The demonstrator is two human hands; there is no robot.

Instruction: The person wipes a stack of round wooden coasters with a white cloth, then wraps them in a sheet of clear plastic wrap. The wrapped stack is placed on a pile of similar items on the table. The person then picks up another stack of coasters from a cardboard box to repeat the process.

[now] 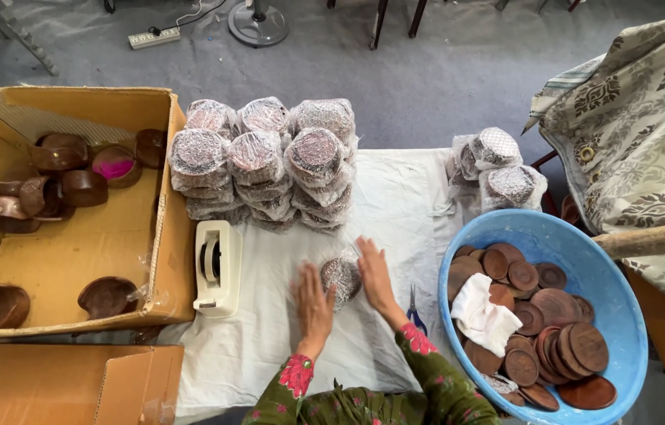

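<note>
A small round bundle wrapped in clear film (341, 277) lies on the white cloth (395, 197) in front of me. My left hand (313, 303) rests flat against its left side with fingers spread. On the bundle's right side my right hand (374, 273) presses flat, fingers stretched out. Neither hand closes around it. Both sleeves are green with red flowers.
Stacks of film-wrapped bundles (265, 161) stand behind, with more wrapped bundles (501, 169) at the right. A white tape dispenser (216, 266) sits left, scissors (414, 308) right. A blue basin (584, 252) holds brown wooden discs and a white rag. The cardboard box (163, 228) holds brown bowls.
</note>
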